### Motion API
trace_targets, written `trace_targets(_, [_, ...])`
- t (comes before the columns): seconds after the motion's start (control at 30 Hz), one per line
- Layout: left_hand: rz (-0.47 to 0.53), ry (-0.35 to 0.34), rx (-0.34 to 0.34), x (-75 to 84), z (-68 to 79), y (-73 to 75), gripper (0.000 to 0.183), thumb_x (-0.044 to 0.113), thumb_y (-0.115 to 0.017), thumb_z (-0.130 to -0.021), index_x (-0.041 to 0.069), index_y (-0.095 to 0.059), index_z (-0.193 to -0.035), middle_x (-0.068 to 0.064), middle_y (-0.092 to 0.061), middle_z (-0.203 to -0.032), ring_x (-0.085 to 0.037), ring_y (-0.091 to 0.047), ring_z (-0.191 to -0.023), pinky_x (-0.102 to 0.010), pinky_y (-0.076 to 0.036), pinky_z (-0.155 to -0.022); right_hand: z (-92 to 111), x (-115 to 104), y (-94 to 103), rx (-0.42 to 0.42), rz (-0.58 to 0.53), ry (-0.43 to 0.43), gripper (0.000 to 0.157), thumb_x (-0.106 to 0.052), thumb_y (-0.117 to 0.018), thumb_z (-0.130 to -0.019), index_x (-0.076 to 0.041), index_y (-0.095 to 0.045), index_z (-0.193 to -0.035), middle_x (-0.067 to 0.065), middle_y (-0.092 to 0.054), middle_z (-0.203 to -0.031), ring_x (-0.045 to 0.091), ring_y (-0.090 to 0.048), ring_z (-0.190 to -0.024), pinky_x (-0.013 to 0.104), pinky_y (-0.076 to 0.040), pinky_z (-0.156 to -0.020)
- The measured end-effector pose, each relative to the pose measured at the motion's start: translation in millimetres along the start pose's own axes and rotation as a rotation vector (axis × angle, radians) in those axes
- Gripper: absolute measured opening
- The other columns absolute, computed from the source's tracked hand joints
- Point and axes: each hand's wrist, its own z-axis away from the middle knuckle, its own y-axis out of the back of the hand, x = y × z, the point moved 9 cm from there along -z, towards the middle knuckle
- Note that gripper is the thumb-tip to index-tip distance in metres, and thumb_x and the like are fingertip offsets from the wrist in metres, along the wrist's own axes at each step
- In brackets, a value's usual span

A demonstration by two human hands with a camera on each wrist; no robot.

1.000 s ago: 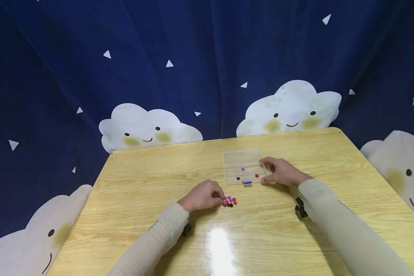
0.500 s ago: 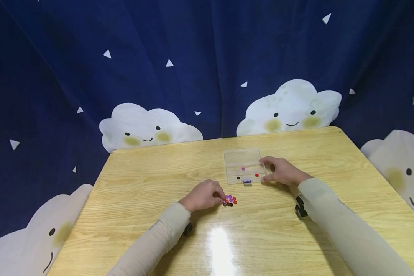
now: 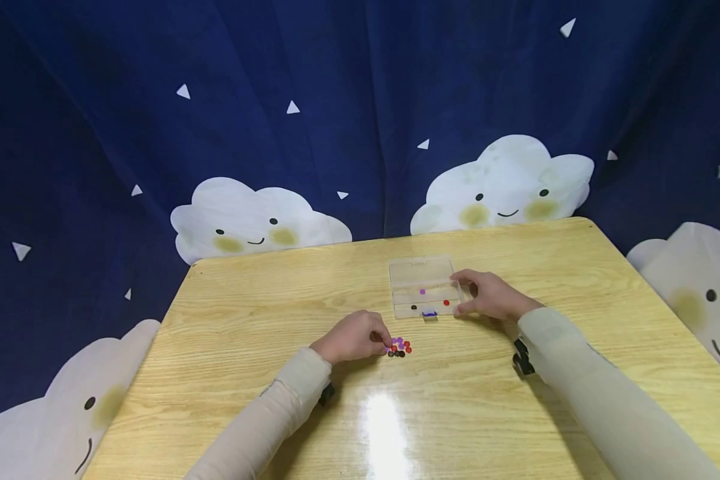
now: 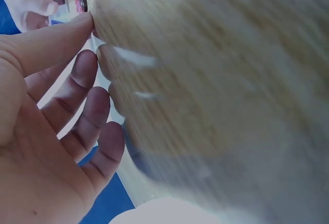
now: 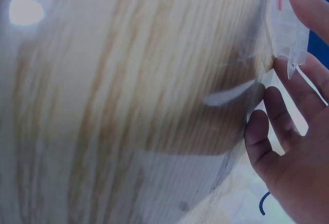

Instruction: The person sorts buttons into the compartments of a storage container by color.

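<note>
My left hand (image 3: 355, 337) has its thumb and index finger at the left edge of a small pile of beads, pinching a purple bead (image 3: 387, 349). In the pile lie purple beads (image 3: 399, 341), red beads (image 3: 409, 350) and black beads (image 3: 397, 354). The left wrist view shows the thumb (image 4: 61, 41) low over the tabletop, its other fingertips close to the surface. Behind the pile stands a clear plastic box (image 3: 403, 311), lid raised at the back. My right hand (image 3: 493, 297) grips its right end between thumb and fingers.
Inside the box lie one purple bead (image 3: 423, 291), one black bead (image 3: 414, 307) and one red bead (image 3: 447, 303). A blue-marked latch (image 3: 429, 314) juts from its front. The wooden table (image 3: 246, 293) ends at a dark blue curtain (image 3: 312, 60) with clouds.
Both hands stay in nearly the same place, the left at the pile and the right on the box. The head view has tilted very slightly.
</note>
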Motion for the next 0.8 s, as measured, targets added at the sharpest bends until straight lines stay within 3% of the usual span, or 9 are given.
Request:
trace_targets(0.2, [0.008, 0.03, -0.018, -1.7, -0.3, -0.9, 0.004, 0.012, -0.076, -0.086, 0.015, -0.079, -0.089, 0.004, -0.069, -0.092, -0.004, -0.063, -0.083, -0.018, -0.051, -0.079, -1.3, 0.6, -0.4, -0.003, -0.001, -0.003, 0.073, -0.029, -0.082, -0.081, -0.009, -0.048, -0.143, 0.019, -0.056, -0.129, 0.029, -0.05, -0.107, 0.044, -0.044, -0.095])
trace_targets(0.53, [-0.006, 0.017, -0.035, -1.3, -0.3, -1.6, 0.008, 0.014, -0.075, -0.087, 0.016, -0.073, -0.08, 0.005, -0.067, -0.089, -0.003, -0.06, -0.081, -0.019, -0.051, -0.08, -0.9, 0.6, -1.0, -0.005, 0.001, -0.003, 0.074, -0.03, -0.082, -0.082, -0.009, -0.047, -0.144, 0.018, -0.057, -0.125, 0.029, -0.049, -0.105, 0.042, -0.043, -0.092])
trace_targets(0.8, [-0.014, 0.036, -0.039, -4.1, 2.1, -0.4, 0.007, 0.018, -0.076, -0.087, 0.019, -0.078, -0.08, 0.008, -0.07, -0.088, -0.002, -0.061, -0.081, -0.021, -0.051, -0.083, -1.9, 0.6, -0.9, -0.004, 0.024, -0.01, 0.075, -0.031, -0.082, -0.081, -0.009, -0.047, -0.144, 0.02, -0.057, -0.126, 0.029, -0.049, -0.105, 0.043, -0.043, -0.092])
